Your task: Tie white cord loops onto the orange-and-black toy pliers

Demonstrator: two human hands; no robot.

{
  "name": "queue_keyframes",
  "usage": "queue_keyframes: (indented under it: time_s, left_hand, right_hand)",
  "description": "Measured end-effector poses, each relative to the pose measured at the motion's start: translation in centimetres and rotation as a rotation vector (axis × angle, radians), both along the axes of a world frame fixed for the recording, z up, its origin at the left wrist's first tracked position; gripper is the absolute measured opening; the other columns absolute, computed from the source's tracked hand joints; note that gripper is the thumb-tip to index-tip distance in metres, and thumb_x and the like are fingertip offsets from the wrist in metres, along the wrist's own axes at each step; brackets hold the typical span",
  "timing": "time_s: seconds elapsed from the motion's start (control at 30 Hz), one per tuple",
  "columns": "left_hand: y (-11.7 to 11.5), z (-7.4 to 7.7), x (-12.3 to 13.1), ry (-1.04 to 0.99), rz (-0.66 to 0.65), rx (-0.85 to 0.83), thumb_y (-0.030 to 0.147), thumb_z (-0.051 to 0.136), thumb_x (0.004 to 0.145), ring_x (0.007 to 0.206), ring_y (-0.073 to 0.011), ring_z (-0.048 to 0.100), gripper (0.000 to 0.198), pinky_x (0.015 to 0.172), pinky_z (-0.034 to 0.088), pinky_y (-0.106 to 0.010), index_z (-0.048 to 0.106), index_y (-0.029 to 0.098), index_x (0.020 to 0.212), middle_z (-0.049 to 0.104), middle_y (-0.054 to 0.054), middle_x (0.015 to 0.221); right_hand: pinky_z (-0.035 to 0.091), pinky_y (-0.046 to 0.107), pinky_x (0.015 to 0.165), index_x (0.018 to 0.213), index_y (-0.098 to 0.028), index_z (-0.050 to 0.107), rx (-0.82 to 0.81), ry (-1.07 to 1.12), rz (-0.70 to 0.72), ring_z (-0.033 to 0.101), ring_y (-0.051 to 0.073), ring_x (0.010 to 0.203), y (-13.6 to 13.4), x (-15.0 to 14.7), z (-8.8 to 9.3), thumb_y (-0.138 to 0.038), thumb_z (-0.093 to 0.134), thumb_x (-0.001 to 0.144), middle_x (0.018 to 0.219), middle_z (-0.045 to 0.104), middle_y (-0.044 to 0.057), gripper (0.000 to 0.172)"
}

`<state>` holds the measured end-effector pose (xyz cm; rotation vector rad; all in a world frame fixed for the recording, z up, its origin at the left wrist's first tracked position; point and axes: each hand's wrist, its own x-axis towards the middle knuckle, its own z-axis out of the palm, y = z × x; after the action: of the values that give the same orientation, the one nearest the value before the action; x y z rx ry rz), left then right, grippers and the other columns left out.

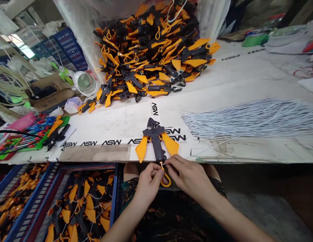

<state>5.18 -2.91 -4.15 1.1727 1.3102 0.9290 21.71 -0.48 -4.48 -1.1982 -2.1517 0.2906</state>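
Observation:
A dark grey toy with two orange wings (pixel 154 141), shaped like a small plane or bird, lies at the table's front edge, its pointed nose away from me. From its tail hangs an orange pull loop (pixel 167 181), just past the edge. My left hand (pixel 150 178) is closed, thumb and fingers pinching the loop near its upper end. At the toy's tail, the fingertips of my right hand (pixel 183 171) are pressed together on what looks like a thin white cord (pixel 209 147), which runs off to the right. The grip itself is partly hidden by the fingers.
A large heap of similar toys (pixel 146 60) fills a clear plastic bag at the back. White cords (pixel 247 119) lie bundled at right. Blue crates (pixel 115 195) of toys stand below the table at left. A small fan (pixel 85 83) and coloured parts (pixel 37 131) sit at left.

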Motion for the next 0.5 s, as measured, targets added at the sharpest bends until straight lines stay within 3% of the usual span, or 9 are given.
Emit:
queue_keyframes:
  time_s: [0.23,0.5]
  left_hand:
    - [0.05,-0.52,-0.32,0.020,-0.008,0.023,0.049,0.061,0.086,0.063,-0.0150,0.061,0.032,0.064,0.046,-0.025,0.058,0.017,0.085,0.067,-0.002,0.066]
    - [0.02,-0.45,-0.34,0.003,-0.016,0.026,0.047,0.060,0.087,0.064,-0.0149,0.062,0.030,0.064,0.046,-0.024,0.058,0.017,0.086,0.067,-0.002,0.066]
  right_hand:
    - [0.045,0.025,0.063,0.095,-0.021,0.062,-0.051,0.102,0.053,0.064,0.014,0.068,-0.37,0.12,0.43,-0.020,0.041,0.099,0.088,0.066,0.003,0.021]
    - [0.040,0.026,0.059,0.093,-0.020,0.061,-0.029,-0.012,-0.040,0.064,0.015,0.068,-0.24,-0.72,-0.44,-0.021,0.041,0.100,0.086,0.064,0.003,0.020]
